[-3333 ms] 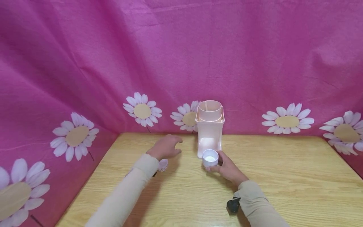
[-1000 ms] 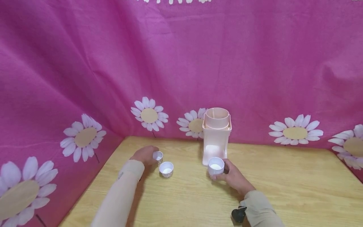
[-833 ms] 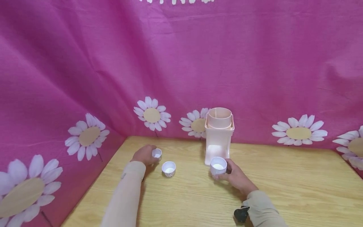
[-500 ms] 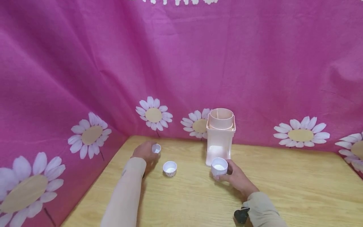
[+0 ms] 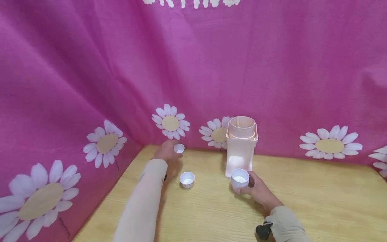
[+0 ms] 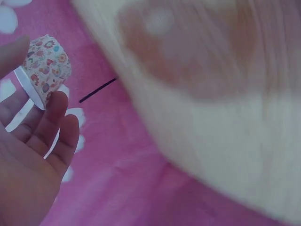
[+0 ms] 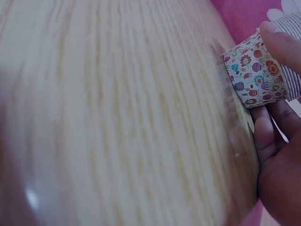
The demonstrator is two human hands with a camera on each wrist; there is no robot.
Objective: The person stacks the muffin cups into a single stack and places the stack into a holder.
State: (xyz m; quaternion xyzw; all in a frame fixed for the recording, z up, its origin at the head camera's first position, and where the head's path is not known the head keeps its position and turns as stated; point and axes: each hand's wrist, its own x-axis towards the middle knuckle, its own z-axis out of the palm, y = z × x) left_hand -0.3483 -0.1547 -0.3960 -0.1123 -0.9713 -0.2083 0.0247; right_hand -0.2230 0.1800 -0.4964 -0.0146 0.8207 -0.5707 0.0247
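Note:
In the head view my left hand (image 5: 165, 152) holds a small paper baking cup (image 5: 179, 148) near the table's far left part. The left wrist view shows its floral print (image 6: 47, 68), with thumb and fingers around it. My right hand (image 5: 262, 193) grips a stack of the same baking cups (image 5: 240, 178) in front of the pink dispenser (image 5: 239, 153). Several nested rims (image 7: 292, 54) show in the right wrist view, where the stack lies close to the table. Between the hands, a single baking cup (image 5: 187, 180) stands upright on the table.
The light wooden table (image 5: 205, 215) meets a magenta cloth (image 5: 272, 74) with daisies behind and at the left. The dispenser, with a round tube on top, stands near the back edge. A black wrist device (image 5: 264, 231) sits at the right cuff.
My left hand, empty at first, has taken hold of a baking cup and carried it back, away from the single standing cup. My right hand keeps the stack by the dispenser. The head view has shifted.

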